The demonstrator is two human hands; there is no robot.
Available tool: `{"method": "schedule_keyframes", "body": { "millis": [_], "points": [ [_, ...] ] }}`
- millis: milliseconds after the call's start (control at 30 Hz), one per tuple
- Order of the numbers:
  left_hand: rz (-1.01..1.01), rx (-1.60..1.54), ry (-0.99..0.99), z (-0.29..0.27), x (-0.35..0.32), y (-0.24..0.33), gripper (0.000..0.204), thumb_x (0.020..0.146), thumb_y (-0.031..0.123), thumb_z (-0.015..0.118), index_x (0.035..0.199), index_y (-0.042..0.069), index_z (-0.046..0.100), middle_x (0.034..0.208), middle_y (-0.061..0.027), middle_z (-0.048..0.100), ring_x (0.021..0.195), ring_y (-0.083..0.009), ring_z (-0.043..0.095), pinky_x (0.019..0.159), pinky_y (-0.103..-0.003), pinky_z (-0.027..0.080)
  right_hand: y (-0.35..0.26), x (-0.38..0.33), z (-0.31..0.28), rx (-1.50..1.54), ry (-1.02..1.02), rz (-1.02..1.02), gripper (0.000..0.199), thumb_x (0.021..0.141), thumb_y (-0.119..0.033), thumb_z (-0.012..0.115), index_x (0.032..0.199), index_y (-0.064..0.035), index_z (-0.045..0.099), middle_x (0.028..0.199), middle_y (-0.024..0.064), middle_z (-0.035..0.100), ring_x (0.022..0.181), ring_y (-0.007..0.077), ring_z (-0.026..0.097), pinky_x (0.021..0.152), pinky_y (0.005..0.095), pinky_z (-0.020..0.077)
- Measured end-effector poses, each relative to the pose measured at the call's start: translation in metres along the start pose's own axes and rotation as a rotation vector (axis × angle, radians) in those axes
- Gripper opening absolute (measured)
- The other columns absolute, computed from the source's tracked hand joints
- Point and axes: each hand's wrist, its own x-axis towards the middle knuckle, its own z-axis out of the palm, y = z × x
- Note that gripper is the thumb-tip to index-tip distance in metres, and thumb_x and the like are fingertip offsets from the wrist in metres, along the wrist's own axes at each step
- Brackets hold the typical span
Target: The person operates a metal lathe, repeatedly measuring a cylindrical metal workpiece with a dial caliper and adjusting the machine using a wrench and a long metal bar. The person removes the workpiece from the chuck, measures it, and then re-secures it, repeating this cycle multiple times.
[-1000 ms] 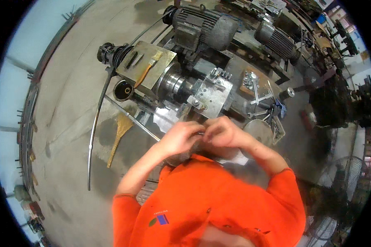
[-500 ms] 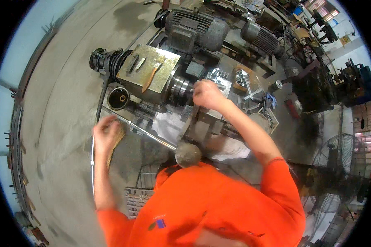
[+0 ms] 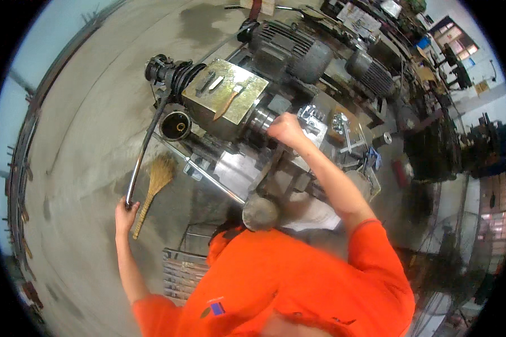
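My left hand (image 3: 127, 213) is closed around the lower end of a long metal lever (image 3: 142, 154), which runs up to the black pulley end of a lathe-like machine. Beside that hand a straw broom (image 3: 158, 175) lies on the floor. My right hand (image 3: 287, 130) is closed at the front of the shiny round spindle (image 3: 260, 120); whatever its fingers hold is hidden. On top of the oily metal headstock box (image 3: 250, 84) lie a wooden-handled brush (image 3: 226, 105) and small bar-shaped pieces.
A cup-like container (image 3: 175, 126) with dark insides stands left of the machine. A bright metal bar (image 3: 216, 183) ends at a round knob (image 3: 260, 212) close to my body. Motors (image 3: 291, 51) sit behind, and a box of small metal parts (image 3: 343, 124) is at the right.
My left hand has moved down and left and now grips the lever's end. The right hand stays at the spindle. The whole view has shifted slightly, and the broom shows more fully.
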Motion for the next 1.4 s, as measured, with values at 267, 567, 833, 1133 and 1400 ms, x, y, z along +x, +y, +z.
{"method": "schedule_keyframes", "body": {
  "millis": [267, 567, 833, 1133, 1400],
  "points": [
    [0.064, 0.437, 0.092, 0.004, 0.019, -0.011, 0.018, 0.067, 0.007, 0.053, 0.084, 0.003, 0.059, 0.073, -0.0214, 0.059, 0.071, -0.0385, 0.057, 0.065, -0.046, 0.045, -0.011, -0.009, 0.011, 0.001, 0.325, -0.127, 0.020, 0.054, -0.018, 0.056, 0.051, 0.0007, 0.050, 0.063, 0.0185, 0.056, 0.070, 0.0363, 0.057, 0.056, 0.0381, 0.0458],
    [0.474, 0.776, 0.268, -0.059, 0.148, -0.117, 0.015, 0.064, 0.003, 0.057, 0.079, 0.004, 0.053, 0.060, -0.0133, 0.053, 0.052, -0.0293, 0.054, 0.047, -0.040, 0.043, -0.022, -0.014, 0.010, 0.113, 0.262, 0.174, 0.021, 0.057, -0.018, 0.060, 0.060, 0.0027, 0.058, 0.091, 0.0244, 0.060, 0.092, 0.0352, 0.057, 0.076, 0.0356, 0.0463],
    [0.273, 0.872, 0.130, -0.059, 0.167, -0.106, 0.035, 0.068, 0.004, 0.057, 0.103, 0.004, 0.055, 0.071, -0.0163, 0.059, 0.064, -0.0325, 0.058, 0.058, -0.043, 0.046, -0.014, -0.022, -0.002, 0.110, 0.334, 0.055, 0.019, 0.053, -0.017, 0.058, 0.059, 0.0012, 0.059, 0.085, 0.0217, 0.060, 0.079, 0.0371, 0.057, 0.068, 0.0385, 0.0470],
    [0.656, -0.204, 0.341, 0.018, 0.093, 0.109, 0.034, 0.074, 0.002, 0.050, 0.108, -0.005, 0.052, 0.103, -0.0153, 0.058, 0.099, -0.0256, 0.054, 0.087, -0.034, 0.040, 0.041, -0.134, -0.098, 0.083, 0.401, 0.112, 0.017, 0.055, -0.011, 0.061, 0.070, -0.0025, 0.062, 0.102, 0.0146, 0.060, 0.086, 0.0250, 0.060, 0.071, 0.0321, 0.0473],
    [0.399, 0.378, -0.439, 0.158, 0.060, 0.210, 0.035, 0.074, 0.022, 0.061, 0.104, 0.004, 0.059, 0.080, -0.0166, 0.061, 0.075, -0.0348, 0.056, 0.068, -0.043, 0.044, 0.266, -0.250, -0.170, -0.122, 0.296, 0.968, 0.026, 0.059, -0.023, 0.059, 0.078, -0.0055, 0.067, 0.081, 0.0189, 0.062, 0.083, 0.0304, 0.061, 0.075, 0.0339, 0.0476]
  ]
}}
